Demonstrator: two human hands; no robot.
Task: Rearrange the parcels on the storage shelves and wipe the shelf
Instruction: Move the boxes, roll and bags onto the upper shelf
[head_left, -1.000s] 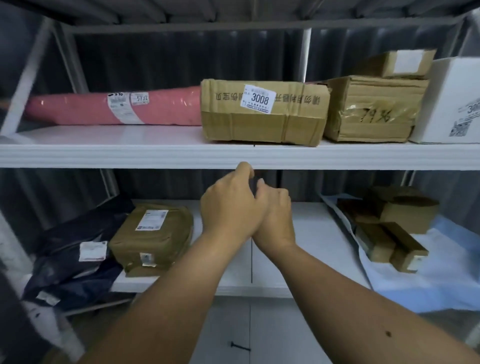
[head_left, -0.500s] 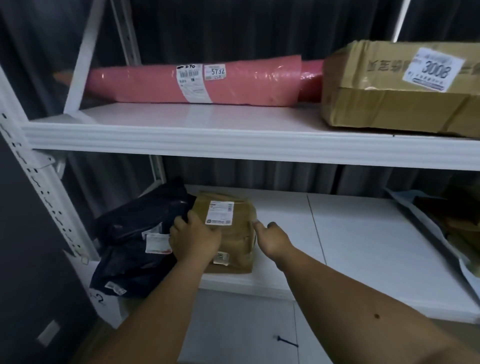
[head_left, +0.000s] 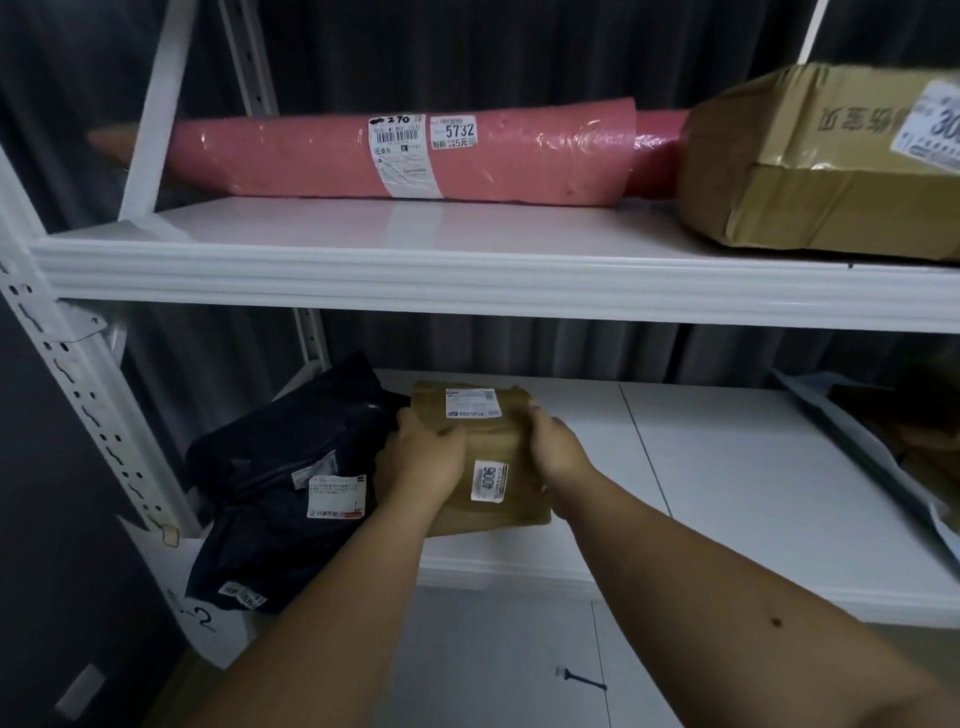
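White metal shelves (head_left: 467, 270) are spanning the frame. A pink roll (head_left: 311, 156) is lying across the upper shelf, a cardboard box (head_left: 810, 166) sitting at upper right. Black mailer bags (head_left: 280, 457) are slumping at lower left. Centre frame, the brown taped parcel (head_left: 493, 452) is resting on the lower shelf, the left hand (head_left: 423, 462) and right hand (head_left: 558, 449) clasping its sides.

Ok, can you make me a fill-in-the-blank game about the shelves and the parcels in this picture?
1. Both hands, the left hand and the right hand, grip the ____ parcel on the lower shelf.
2. The long roll on the upper shelf is ____ in colour.
3. The big number on the roll's label is ____.
4. The bag left of the held parcel is ____.

Missing words: brown; pink; 5732; black
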